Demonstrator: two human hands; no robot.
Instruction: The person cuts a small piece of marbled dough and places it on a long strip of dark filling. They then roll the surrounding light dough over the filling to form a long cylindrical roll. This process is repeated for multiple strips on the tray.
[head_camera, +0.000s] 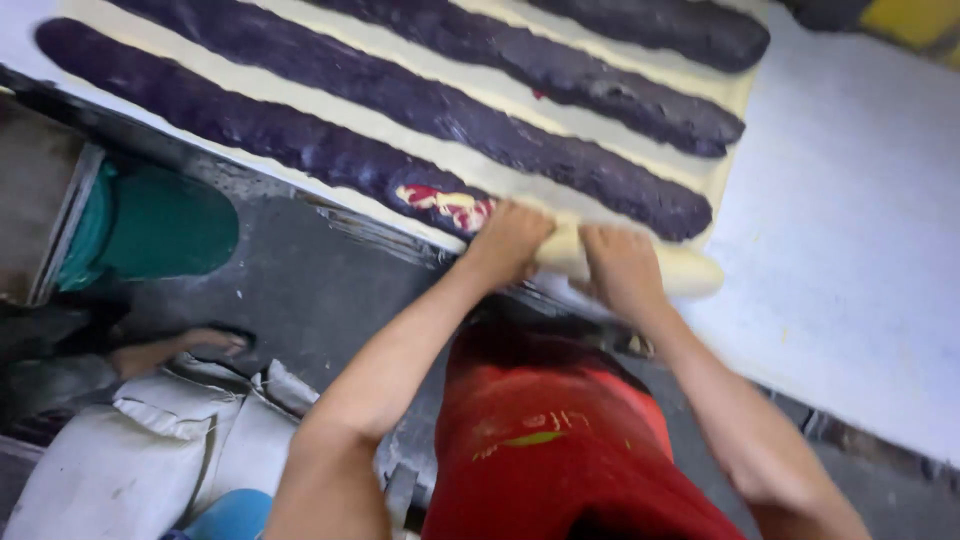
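Red shirt (560, 440) sits nearest; left hand (512, 240) and right hand (622, 265) press side by side, curled over the dough roll (690, 272), apparently gripping; its long axis follows the white table (850, 250) edge beside purple filling strips (420, 105).

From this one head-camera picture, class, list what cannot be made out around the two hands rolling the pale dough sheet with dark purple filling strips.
- Fingertips of the left hand and right hand: curled over the rolled dough edge.
- Far ends of the dark purple filling strips: cut off by the top edge.
- Red and yellow patch: too blurred to identify.
- Teal object on the floor: blurred, partly behind the table edge.
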